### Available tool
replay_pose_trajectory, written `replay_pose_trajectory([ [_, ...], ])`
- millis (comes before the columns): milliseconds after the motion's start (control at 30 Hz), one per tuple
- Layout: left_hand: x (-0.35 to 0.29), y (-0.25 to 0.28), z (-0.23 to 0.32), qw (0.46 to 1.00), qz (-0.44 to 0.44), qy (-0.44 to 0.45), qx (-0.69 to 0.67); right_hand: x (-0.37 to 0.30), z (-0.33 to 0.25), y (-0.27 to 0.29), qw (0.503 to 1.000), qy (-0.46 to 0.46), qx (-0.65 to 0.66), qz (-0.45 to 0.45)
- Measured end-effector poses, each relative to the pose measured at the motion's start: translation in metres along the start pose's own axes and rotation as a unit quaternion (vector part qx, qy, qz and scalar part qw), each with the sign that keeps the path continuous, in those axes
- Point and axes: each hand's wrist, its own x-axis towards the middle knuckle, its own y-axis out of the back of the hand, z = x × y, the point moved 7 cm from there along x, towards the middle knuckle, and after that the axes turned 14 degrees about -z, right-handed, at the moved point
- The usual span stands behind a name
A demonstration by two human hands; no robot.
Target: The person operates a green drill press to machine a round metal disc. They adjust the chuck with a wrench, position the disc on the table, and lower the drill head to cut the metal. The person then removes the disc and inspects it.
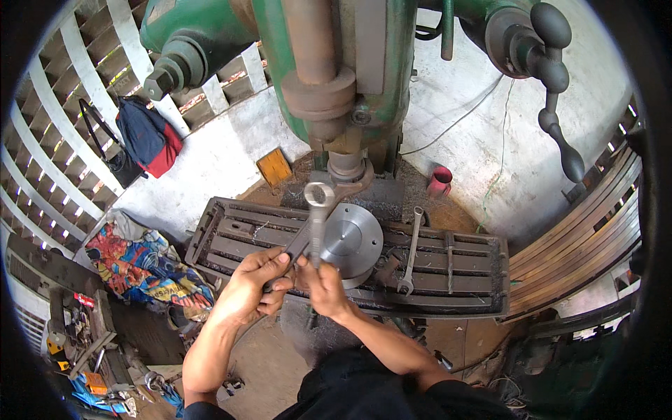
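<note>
While you are standing before the green drilling machine [343,77], with 6 o'clock pointing at you and the steel disc [360,241] serving as dial centre, your right hand [323,283] is gripping a ring-ended wrench [317,231] at 7 o'clock. Its fingers are resting closed round the shank; the ring is pointing toward 12, motion-blurred. Your left hand [248,287], at 8 o'clock, is gripping the handle of a dark wrench [297,246], which is slanting behind the first toward 1 o'clock. Its far end is reaching the spindle [346,166] at 12; how it is seating there is not showing clearly.

The disc is sitting over the slotted table [483,266], a few small holes showing in its face. At 3 o'clock a combination wrench [414,248] is lying on the table, and a slim rod [450,262] is lying just beyond it, the two not touching.

Past the table, a red cup [439,182] is standing at 2 and a yellow block [274,168] is lying between 10 and 11. Patterned cloth [143,262] is lying heaped at 9. Farther out, a blue-and-red backpack [148,136] is hanging at 10, and the white wall [448,112] is rising behind at 1 o'clock.
</note>
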Motion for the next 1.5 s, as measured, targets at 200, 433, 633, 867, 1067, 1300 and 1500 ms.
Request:
replay_pose_trajectory([
  [200, -0.003, 0.007, 0.002, 1.000, 0.004, 0.017, 0.001, 0.007, 0.009, 0.003, 0.995, -0.081, -0.057, -0.005],
  [433, 0.002, 0.020, 0.008, 1.000, -0.010, 0.012, 0.018, 0.020, 0.019, -0.010, 0.995, -0.092, -0.035, 0.004],
  [633, 0.003, 0.031, 0.019, 0.999, -0.009, 0.005, 0.049, 0.026, 0.011, -0.012, 0.987, 0.018, -0.154, 0.037],
  [867, 0.005, 0.047, 0.028, 0.999, 0.014, -0.002, 0.052, 0.038, 0.019, -0.015, 0.992, -0.029, -0.120, 0.021],
  [1067, 0.009, 0.064, 0.034, 0.998, 0.016, -0.025, 0.053, 0.040, 0.028, -0.019, 0.991, 0.015, -0.124, 0.039],
  [1300, 0.034, 0.112, 0.055, 0.995, 0.063, -0.063, 0.040, 0.058, 0.032, -0.028, 0.986, -0.024, -0.161, 0.039],
  [1500, 0.061, 0.132, 0.064, 0.996, -0.021, -0.073, 0.049, 0.004, 0.015, -0.026, 0.985, -0.094, -0.066, -0.127],
])
